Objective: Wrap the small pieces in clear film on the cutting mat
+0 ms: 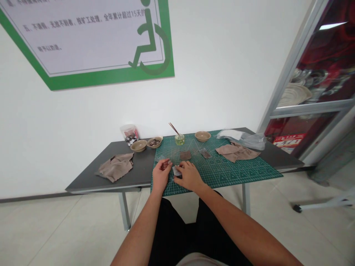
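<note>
My left hand [162, 175] is over the front edge of the green cutting mat [222, 173]. Its fingers are curled in, thumb and forefinger pinched on something too small to make out. Beside it, my right hand [190, 177] is closed on a small greyish-white flat piece [176, 171], partly covered by the fingers. Just beyond the hands lies a brown square piece [185, 155]. To its right is a small clear bag [205, 153] with something dark inside. Another bit of clear plastic [161, 158] shows behind my left hand.
At the back stand a glass jar [179, 139] with thin sticks, a bowl [202, 136], a second bowl [138, 146], a bowl of dark pieces [154, 142] and a plastic tub [129, 134]. Brown cloths [116, 167] lie either side; a plastic bag [249, 140] is at right.
</note>
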The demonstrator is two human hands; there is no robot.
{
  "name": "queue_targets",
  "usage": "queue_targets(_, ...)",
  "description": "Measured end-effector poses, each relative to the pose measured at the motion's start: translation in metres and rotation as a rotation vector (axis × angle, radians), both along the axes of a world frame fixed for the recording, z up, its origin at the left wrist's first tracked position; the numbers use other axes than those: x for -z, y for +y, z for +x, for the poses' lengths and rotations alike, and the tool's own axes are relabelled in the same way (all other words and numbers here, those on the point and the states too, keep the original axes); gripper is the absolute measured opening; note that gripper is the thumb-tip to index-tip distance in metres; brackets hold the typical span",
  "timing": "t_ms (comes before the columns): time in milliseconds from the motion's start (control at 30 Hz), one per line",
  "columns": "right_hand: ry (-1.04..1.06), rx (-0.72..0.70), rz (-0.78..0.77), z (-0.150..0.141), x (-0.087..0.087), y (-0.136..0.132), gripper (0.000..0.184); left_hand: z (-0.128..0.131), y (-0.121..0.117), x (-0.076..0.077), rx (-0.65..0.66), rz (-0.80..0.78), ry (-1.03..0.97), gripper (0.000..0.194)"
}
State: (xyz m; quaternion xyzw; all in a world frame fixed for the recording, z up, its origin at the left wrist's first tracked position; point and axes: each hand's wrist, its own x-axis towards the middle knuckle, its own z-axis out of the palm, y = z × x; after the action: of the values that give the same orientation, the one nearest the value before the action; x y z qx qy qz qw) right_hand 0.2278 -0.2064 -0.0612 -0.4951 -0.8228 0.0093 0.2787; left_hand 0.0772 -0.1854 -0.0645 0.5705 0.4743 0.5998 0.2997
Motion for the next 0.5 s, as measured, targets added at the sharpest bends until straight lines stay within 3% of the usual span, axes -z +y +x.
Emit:
queue_targets(200, 0.175, -0.047, -0.035, 0.002, -0.001, 0.006, 0.052, 0.004, -0.002, -0.001, 0.066, -0.077, 0.156, 0.021)
queue_targets(400, 0.169, -0.024, -0.083, 0.004, 0.001, 0.013, 0.022, 0.005, -0.003, -0.001, 0.087, -0.092, 0.414, 0.016)
queue_targets(500, 0.173, 0.026, -0.097, 0.006, 0.004, 0.016, 0.017, 0.006, -0.002, 0.000, 0.078, -0.059, 0.533, 0.012)
